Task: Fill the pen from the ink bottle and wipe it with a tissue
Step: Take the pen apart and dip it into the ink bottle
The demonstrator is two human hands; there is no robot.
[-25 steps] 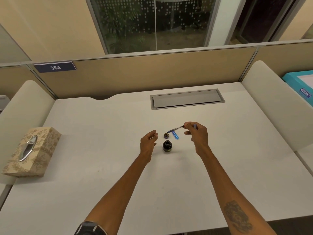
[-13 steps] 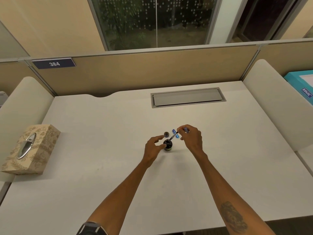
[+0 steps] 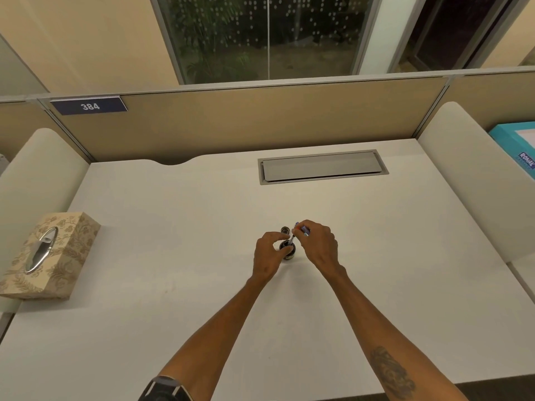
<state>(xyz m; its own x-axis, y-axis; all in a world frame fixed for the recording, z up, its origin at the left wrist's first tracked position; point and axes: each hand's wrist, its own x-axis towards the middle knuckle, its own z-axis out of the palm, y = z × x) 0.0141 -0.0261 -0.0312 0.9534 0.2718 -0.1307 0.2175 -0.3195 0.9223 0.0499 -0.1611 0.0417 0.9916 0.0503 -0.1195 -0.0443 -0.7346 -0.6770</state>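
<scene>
A small dark ink bottle (image 3: 289,252) stands open on the white desk (image 3: 202,285) near its middle. My left hand (image 3: 269,256) grips the bottle's left side with thumb and fingers. In my right hand (image 3: 317,246) is the pen (image 3: 293,237), tilted down to the left, its tip in the bottle's mouth. The bottle's cap (image 3: 285,229) lies just behind the bottle. A blue pen part shows only as a sliver at my right fingers (image 3: 296,224). The patterned tissue box (image 3: 49,256) sits at the desk's left edge.
A grey cable hatch (image 3: 322,167) is set into the desk at the back. Beige partition walls close the back and both sides. A teal box (image 3: 518,149) lies beyond the right divider.
My left hand closed in from the left and took hold of the bottle. My right hand brought the pen down until its tip entered the bottle.
</scene>
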